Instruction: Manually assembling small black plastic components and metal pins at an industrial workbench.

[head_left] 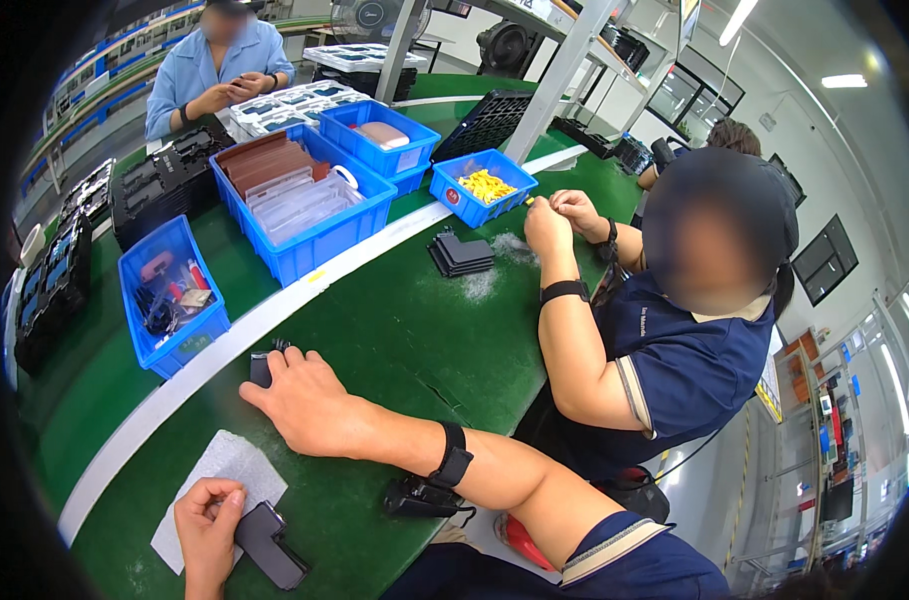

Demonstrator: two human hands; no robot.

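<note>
My left hand [209,530] is at the lower left, with thumb and fingertips pinched together; whatever they hold is hidden. Right beside it lies a flat dark grey L-shaped part [271,548], partly on a white cloth or sheet [239,465]. Farther off, my right hand [314,400] reaches palm down over a small dark part [261,370], thumb and fingers spread. The fingers cover some of that part, so I cannot tell how firmly they touch it. A black strap circles my right wrist.
A blue bin of small tools [174,300] and a larger blue bin of brown and clear sheets [304,225] stand beyond a white strip. Flat dark parts [461,255] are stacked near a co-worker [664,320] on the right. Another person [219,75] sits across.
</note>
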